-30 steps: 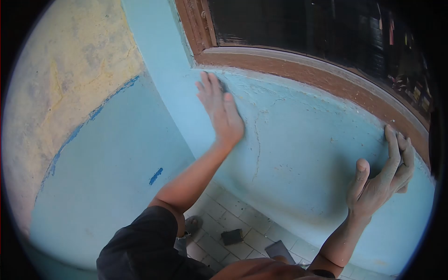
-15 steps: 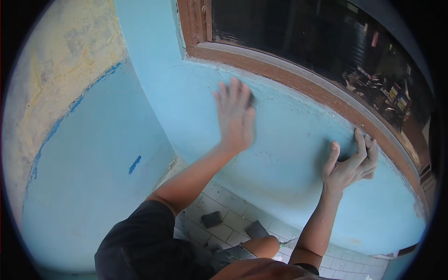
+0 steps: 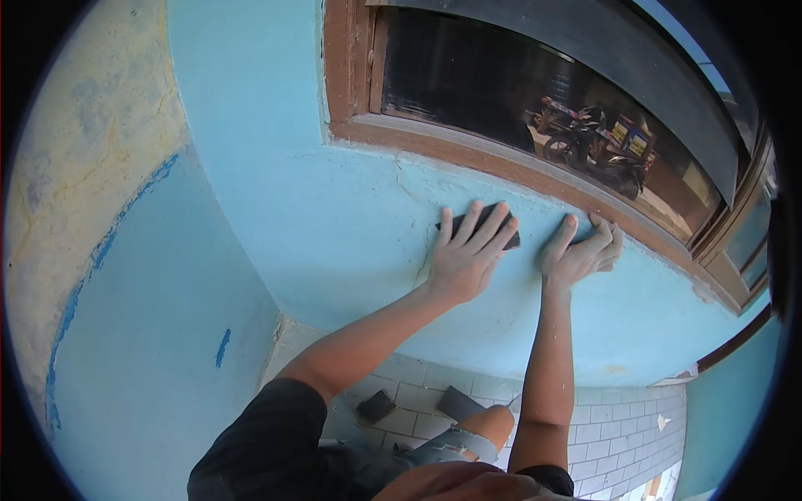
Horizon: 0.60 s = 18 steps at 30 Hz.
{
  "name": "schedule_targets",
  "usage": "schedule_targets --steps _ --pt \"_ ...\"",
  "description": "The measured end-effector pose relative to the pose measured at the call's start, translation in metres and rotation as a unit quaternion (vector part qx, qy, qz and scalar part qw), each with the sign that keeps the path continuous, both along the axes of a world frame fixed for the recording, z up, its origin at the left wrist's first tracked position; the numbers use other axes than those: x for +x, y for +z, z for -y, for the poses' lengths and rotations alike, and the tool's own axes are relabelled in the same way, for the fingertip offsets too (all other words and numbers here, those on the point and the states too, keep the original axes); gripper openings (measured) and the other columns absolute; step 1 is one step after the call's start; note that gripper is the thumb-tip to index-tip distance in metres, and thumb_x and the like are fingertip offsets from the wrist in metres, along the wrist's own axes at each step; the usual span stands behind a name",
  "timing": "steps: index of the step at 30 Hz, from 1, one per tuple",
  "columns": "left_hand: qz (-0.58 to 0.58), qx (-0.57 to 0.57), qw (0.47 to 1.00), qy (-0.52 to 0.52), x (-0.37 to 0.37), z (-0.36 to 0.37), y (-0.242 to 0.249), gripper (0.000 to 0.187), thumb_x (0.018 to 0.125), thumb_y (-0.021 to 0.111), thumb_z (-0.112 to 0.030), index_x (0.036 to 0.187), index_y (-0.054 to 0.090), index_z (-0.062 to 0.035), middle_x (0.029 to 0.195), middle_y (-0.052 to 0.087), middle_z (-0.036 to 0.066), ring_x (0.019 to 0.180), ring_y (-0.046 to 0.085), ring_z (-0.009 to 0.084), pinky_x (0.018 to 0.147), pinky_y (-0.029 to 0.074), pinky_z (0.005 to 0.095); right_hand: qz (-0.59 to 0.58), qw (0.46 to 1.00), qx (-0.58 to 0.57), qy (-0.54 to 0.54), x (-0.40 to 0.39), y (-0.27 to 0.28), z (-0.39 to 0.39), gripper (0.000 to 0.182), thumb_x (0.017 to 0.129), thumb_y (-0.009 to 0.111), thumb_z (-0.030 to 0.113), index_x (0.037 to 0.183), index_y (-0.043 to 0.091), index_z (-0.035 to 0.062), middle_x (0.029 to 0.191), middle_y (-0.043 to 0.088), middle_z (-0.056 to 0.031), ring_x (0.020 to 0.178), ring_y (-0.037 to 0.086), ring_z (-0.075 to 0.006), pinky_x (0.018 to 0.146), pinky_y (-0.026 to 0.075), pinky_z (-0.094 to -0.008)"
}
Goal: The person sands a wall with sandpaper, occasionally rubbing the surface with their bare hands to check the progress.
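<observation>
The left hand (image 3: 464, 257) lies flat with fingers spread, pressing a dark sanding block (image 3: 484, 224) against the light blue wall (image 3: 351, 234), just under the brown window frame (image 3: 501, 163). At its 3 o'clock, the right hand (image 3: 576, 255) rests open on the wall, holding nothing.

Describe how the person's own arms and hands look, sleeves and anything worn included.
Both arms are bare from the upper arm down. The left arm comes out of a short black sleeve. The right arm shows only a dark sleeve edge at the frame's bottom. Neither the left hand nor the right hand wears a glove; no watch or ring is visible.
</observation>
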<state>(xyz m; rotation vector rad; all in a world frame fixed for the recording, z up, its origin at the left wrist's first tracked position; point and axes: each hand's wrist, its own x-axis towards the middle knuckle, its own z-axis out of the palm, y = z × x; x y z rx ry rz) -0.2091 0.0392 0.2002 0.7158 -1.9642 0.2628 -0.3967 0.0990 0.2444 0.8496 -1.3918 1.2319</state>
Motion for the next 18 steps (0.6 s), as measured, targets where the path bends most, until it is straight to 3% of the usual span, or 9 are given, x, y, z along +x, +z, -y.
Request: schedule_targets --steps 2,3,5,8,9,12,14,15,18 --pt "0.026 -0.12 0.99 -0.065 -0.011 0.005 -0.014 0.053 0.1 0.048 -0.025 0.149 0.044 -0.0056 0.163 0.025 0.021 0.148 0.018 0.0497 0.114 0.006 0.0719 -0.001 1.0 0.027 0.001 -0.001 -0.002 -0.007 0.046 0.099 0.055 0.05 0.119 0.057 0.0088 0.127 0.046 -0.0147 0.125 0.039 -0.0331 0.1 0.025 -0.0507" --pt "0.02 -0.124 0.989 -0.073 -0.004 0.011 -0.006 0.053 0.1 0.048 -0.025 0.149 0.044 -0.0056 0.163 0.025 0.021 0.148 0.018 0.0497 0.114 0.006 0.0719 -0.002 0.999 0.046 0.008 -0.005 0.001 -0.01 0.046 0.099 0.055 0.05 0.119 0.057 0.0087 0.127 0.046 -0.0146 0.124 0.039 -0.0331 0.099 0.025 -0.0506" --pt "-0.144 -0.044 0.983 0.106 0.016 0.025 0.01 0.052 0.098 0.05 -0.025 0.149 0.046 -0.0123 0.161 0.029 0.019 0.148 0.021 0.0483 0.114 0.01 0.0719 -0.031 0.997 0.066 0.006 -0.012 0.001 -0.02 0.045 0.098 0.055 0.049 0.118 0.058 0.0092 0.126 0.046 -0.0144 0.122 0.039 -0.033 0.099 0.026 -0.0503" --pt "-0.182 0.016 0.981 0.064 -0.014 0.005 0.009 0.05 0.099 0.05 -0.026 0.148 0.047 -0.0163 0.161 0.031 0.016 0.147 0.023 0.048 0.114 0.009 0.0717 -0.028 0.999 0.016 -0.007 -0.009 -0.001 -0.005 0.04 0.099 0.055 0.046 0.117 0.06 0.0116 0.124 0.046 -0.0124 0.121 0.041 -0.031 0.098 0.026 -0.0498" --pt "-0.041 -0.008 0.999 -0.021 -0.026 -0.009 0.002 0.05 0.098 0.05 -0.026 0.147 0.048 -0.0151 0.162 0.03 0.015 0.146 0.024 0.0487 0.113 0.009 0.0724 -0.028 0.999 0.026 -0.01 -0.006 -0.002 -0.003 0.04 0.099 0.055 0.046 0.117 0.06 0.0116 0.124 0.046 -0.0124 0.121 0.041 -0.031 0.098 0.026 -0.0498" --pt "-0.073 -0.09 0.991 -0.064 -0.037 -0.005 -0.004 0.049 0.098 0.051 -0.026 0.146 0.049 -0.0143 0.161 0.031 0.014 0.143 0.026 0.0503 0.111 0.011 0.0743 -0.039 0.999 0.039 0.002 -0.014 0.0 -0.012 0.039 0.097 0.056 0.045 0.118 0.06 0.0121 0.123 0.047 -0.0117 0.117 0.043 -0.0304 0.098 0.027 -0.0488" --pt "-0.03 -0.009 0.999 0.008 0.001 0.008 0.008 0.05 0.098 0.051 -0.026 0.147 0.049 -0.0144 0.16 0.033 0.016 0.143 0.026 0.0517 0.114 0.01 0.0711 -0.077 0.995 0.062 0.009 -0.032 -0.002 -0.02 0.038 0.096 0.057 0.043 0.119 0.06 0.012 0.122 0.048 -0.0115 0.116 0.044 -0.0302 0.098 0.027 -0.048" --pt "-0.098 -0.052 0.99 0.086 0.015 0.031 -0.001 0.05 0.1 0.048 -0.027 0.147 0.048 -0.011 0.16 0.032 0.019 0.145 0.022 0.0526 0.116 0.008 0.0685 -0.112 0.989 0.089 0.021 -0.04 -0.001 -0.024 0.038 0.096 0.058 0.041 0.119 0.06 0.0119 0.12 0.05 -0.0113 0.116 0.044 -0.0299 0.097 0.028 -0.0471" --pt "-0.215 -0.061 0.96 0.169 0.082 0.079 -0.006 0.054 0.105 0.037 -0.03 0.152 0.038 -0.004 0.163 0.023 0.022 0.149 0.013 0.0524 0.118 0.005 0.0656 -0.149 0.986 0.067 0.026 -0.039 0.003 -0.024 0.036 0.094 0.06 0.037 0.119 0.061 0.0114 0.115 0.052 -0.011 0.113 0.046 -0.0293 0.096 0.029 -0.0444"
